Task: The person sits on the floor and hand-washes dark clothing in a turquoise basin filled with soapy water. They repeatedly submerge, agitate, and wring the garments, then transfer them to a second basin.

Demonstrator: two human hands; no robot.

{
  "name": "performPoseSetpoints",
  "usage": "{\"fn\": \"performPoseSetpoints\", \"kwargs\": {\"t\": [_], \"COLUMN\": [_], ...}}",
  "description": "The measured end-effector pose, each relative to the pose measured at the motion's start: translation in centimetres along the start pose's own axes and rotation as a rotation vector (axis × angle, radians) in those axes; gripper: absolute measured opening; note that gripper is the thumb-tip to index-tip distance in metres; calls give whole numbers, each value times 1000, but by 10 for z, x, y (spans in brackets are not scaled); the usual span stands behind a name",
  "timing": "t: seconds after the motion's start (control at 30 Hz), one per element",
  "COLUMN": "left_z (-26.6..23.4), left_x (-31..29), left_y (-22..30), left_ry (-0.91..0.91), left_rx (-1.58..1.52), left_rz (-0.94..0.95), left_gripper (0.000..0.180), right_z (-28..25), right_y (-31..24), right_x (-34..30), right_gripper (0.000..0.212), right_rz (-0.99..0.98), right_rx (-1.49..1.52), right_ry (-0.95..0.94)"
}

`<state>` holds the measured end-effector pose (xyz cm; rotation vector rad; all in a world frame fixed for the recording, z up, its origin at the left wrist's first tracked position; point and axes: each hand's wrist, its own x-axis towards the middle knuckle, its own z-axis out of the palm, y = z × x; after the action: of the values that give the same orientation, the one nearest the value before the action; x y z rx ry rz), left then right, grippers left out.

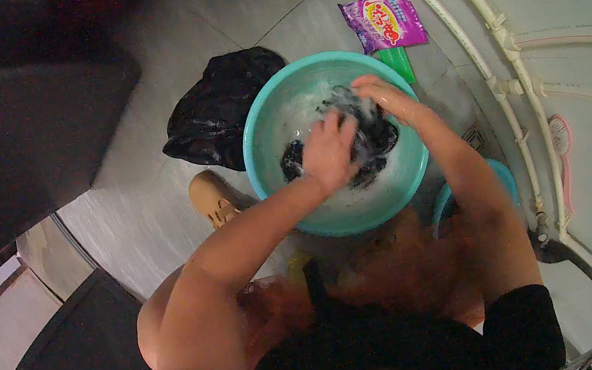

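Evidently sudsy, black cloth (383,139) lies in a turquoise basin (325,58) on the floor (137,205). Left hand (332,153) over it, blurred, fingers half curled; grip can't be told. Right hand (385,95) at its far edge, fingers bent, hold unclear. Black bundle (215,108) left of basin; purple packet (410,21) beyond, right.

**Gap at Upper Centre**

Grey floor (308,30) leaves a lane between a black bundle (219,107) left of the teal basin (256,168) and a purple packet (405,17) at upper right; white pipes (507,87) bar the right side.
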<state>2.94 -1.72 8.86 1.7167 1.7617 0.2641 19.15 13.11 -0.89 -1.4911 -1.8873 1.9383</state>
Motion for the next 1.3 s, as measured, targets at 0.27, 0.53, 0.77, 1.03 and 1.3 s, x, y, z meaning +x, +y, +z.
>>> {"fn": "performPoseSetpoints", "kwargs": {"t": [0.27, 0.53, 0.77, 1.03, 1.3], "left_z": [49, 114, 131, -24, 11], "left_x": [-43, 2, 46, 25, -35], "left_y": [-33, -79, -155, -24, -29], "left_ry": [-262, -359, -505, 12, -1], "left_rx": [98, 122, -66, -71, 154], "left_rz": [-514, -388, -517, -215, 28], "left_gripper": [136, 95, 70, 67, 100], "right_z": [77, 72, 98, 50, 69], "right_y": [9, 43, 22, 2, -19], "right_x": [-79, 21, 30, 19, -51], "right_gripper": [93, 48, 57, 73, 68], "right_rz": [-279, 261, 113, 111, -116], "right_rx": [-1133, -1042, -858, -81, -1028], "right_ry": [52, -560, -31, 215, 147]}}
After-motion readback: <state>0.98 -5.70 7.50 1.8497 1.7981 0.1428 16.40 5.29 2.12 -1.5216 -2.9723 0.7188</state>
